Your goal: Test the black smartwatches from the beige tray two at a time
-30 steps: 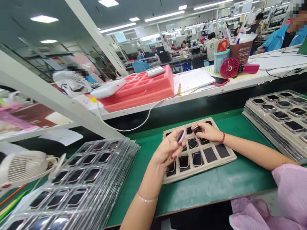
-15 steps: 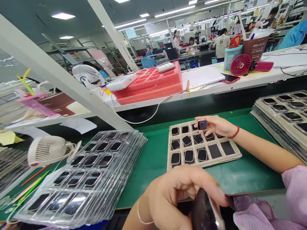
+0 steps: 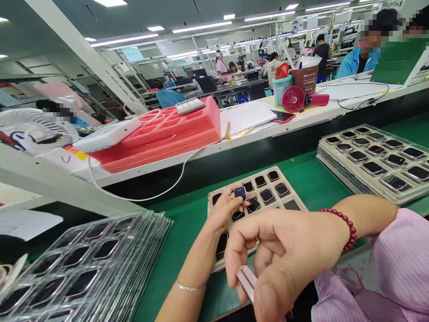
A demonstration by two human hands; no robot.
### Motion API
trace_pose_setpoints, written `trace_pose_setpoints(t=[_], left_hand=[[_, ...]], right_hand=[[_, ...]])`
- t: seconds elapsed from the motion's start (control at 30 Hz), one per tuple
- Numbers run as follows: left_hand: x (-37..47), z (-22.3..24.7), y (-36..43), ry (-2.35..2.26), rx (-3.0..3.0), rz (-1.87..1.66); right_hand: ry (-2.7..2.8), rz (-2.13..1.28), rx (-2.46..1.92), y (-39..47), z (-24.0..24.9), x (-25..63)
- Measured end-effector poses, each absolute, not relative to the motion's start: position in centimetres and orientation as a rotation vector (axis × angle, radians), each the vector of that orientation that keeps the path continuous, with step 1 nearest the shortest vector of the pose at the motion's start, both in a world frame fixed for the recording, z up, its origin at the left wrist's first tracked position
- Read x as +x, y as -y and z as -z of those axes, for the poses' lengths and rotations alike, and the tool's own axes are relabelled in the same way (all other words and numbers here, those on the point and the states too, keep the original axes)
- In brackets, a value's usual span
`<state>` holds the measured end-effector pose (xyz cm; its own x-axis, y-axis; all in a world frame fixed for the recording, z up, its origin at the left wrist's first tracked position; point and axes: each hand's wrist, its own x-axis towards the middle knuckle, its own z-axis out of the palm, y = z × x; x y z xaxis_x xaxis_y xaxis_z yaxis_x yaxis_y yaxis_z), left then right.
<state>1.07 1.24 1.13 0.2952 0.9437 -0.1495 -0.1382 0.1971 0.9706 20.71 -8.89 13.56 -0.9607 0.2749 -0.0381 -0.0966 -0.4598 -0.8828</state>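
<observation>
My left hand, with a silver bracelet, is over the beige tray. Its fingers pinch a small smartwatch body whose dark screen faces up. Close to the camera is my right hand, wearing a red bead bracelet. Thumb and bent fingers grip a second watch body, seen edge-on with a pinkish metal side; much of it is hidden by the thumb. In the tray's cells lie several dark-screened watch bodies, such as one watch right of my left hand. My hands cover part of the tray.
Stacked clear plastic trays holding watches stand at the left, with another tray stack at the right. Behind the green mat runs a white shelf with red foam, a white cable and a pink fan. People work farther back.
My left hand has gone from near the camera out to the tray, while my right hand has come from the tray toward the camera. Each holds a watch body. The view has turned right.
</observation>
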Motion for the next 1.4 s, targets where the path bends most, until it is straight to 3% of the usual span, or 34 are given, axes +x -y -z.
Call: trace_pose_setpoints(t=[0.4,0.7,0.9,1.23,1.4], left_hand=[[0.7,-0.7,-1.2,-1.003,1.159,-1.138],[0.8,-0.7,-1.1,-1.052,1.276,-1.242],[0.7,-0.4,-1.2,-1.051,1.288,-1.227],[0.8,-0.4,-1.4,-1.039,1.226,-1.182],[-1.1,-4.9,2.3,-0.779,1.134,-1.117]], right_hand=[[1.446,-2.419,-0.196,9.0,-13.0,19.8],[1.568,-1.808,-0.631,-2.5,-5.3,21.0],[1.677,-1.685,-0.666,-5.3,-1.8,21.1],[1.673,-1.657,-0.713,-5.2,-1.4,20.8],[1.518,-1.95,-0.387,-2.0,-6.2,22.4]])
